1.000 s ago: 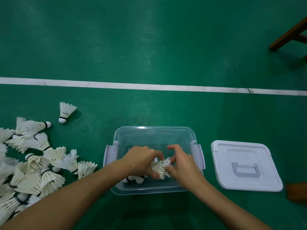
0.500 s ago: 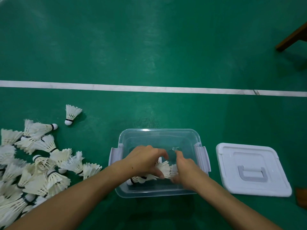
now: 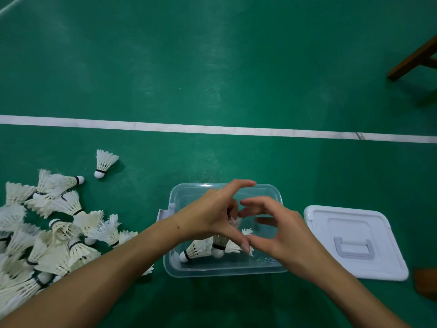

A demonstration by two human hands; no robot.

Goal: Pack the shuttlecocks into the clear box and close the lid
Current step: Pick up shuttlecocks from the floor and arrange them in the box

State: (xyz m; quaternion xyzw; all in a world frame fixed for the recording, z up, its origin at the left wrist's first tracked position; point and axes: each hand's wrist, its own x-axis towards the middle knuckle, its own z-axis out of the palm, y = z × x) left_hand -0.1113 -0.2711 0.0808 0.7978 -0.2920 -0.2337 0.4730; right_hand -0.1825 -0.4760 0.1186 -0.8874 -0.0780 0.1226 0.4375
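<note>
**Green court floor, one white line**

Floor [image 3: 212,67]: green sports-court surface w/ faint scuffs and a soft sheen from overhead light. White line [image 3: 212,130] runs left-right across mid frame; small dark crack in it near right end. Wooden furniture leg [image 3: 411,61] angles in at top right, shadow below it. Brown object [image 3: 425,282] at lower right edge, cut off, unclear what.
</note>
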